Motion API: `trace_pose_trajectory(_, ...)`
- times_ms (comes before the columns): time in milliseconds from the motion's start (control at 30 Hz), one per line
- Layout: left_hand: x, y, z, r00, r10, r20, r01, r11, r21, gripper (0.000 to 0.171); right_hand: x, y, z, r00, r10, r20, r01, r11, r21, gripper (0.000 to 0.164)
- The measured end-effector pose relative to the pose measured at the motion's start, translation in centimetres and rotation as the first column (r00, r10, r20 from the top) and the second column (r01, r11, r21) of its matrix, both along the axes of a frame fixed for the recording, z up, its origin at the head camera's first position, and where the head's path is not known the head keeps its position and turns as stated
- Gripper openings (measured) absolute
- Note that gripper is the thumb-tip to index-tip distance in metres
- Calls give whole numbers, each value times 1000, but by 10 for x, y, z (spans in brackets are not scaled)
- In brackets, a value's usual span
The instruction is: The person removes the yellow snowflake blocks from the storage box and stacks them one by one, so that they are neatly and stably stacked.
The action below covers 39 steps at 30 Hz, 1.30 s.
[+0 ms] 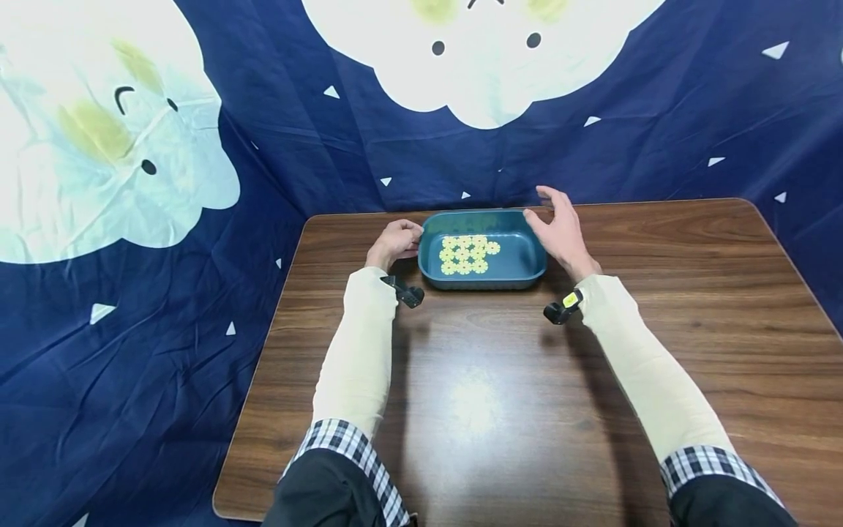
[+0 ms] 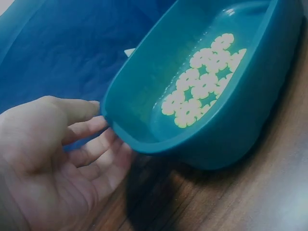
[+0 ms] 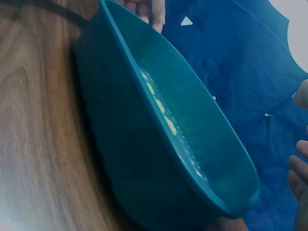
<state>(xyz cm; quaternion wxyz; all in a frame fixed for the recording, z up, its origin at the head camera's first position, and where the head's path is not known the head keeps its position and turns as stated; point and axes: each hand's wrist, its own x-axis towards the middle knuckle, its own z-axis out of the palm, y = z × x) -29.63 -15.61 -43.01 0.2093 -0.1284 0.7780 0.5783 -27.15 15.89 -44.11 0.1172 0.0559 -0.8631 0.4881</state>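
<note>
The tub (image 1: 487, 283), blue-green and oblong, stands upright on the wood-grain counter (image 1: 685, 307), toward the far edge and between the two hands. A group of pale yellow flower-shaped pieces (image 1: 464, 255) lies on its floor, left of the middle.

The left hand (image 1: 394, 243) is at the tub's left end. Its fingers are loosely bent, neither spread wide nor closed, with tips reaching the outer side of the rim; how firmly they bear on it cannot be judged. The right hand (image 1: 563, 231) is held wide at the right end, thumb and fingers parted, holding nothing.

In the head view the right thumb overlaps the tub's rim, and contact there is hard to determine. The right wrist view settles the point: a gap separates that hand, cut off by the frame edge, from the tub. The same view reduces the pieces to a few yellow slivers, the near wall hiding the remainder, and shows left-hand fingers at the tub's distant end.

The left wrist view gives the left palm and fingers, which the head view conceals; the near wall there covers part of the pieces, and the tub's other end runs out of frame. Whether neighbouring pieces are joined cannot be established.
</note>
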Motion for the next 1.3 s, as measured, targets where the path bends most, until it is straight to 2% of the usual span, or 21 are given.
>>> trace_pose_trajectory(133, 0, 3, -3, 1000, 29, 3, -29, 1000, -9, 20, 1, -11, -4, 1000, 25, -2, -25, 997, -66, 52)
trace_pose_trajectory(300, 1, 3, -5, 999, 41, 13, -41, 999, -12, 15, 2, -22, -7, 999, 52, 14, -51, 994, -101, 50)
trace_pose_trajectory(533, 1, 0, -7, 999, 39, 27, -40, 999, 29, 9, 1, -35, -14, 990, 111, 86, -100, 986, -132, 52)
trace_pose_trajectory(833, 1, -1, -10, 998, 44, 52, -47, 997, 53, 8, -2, -42, -23, 950, 163, 265, -149, 986, -73, 70)
trace_pose_trajectory(1067, 0, -1, -12, 997, 55, 53, -58, 996, 68, 6, -7, -44, -25, 923, 180, 339, -181, 983, -28, 75)
trace_pose_trajectory(1300, 1, 0, -13, 996, 63, 56, -67, 995, 78, 8, -15, -47, -30, 914, 162, 371, -193, 980, 47, 70)
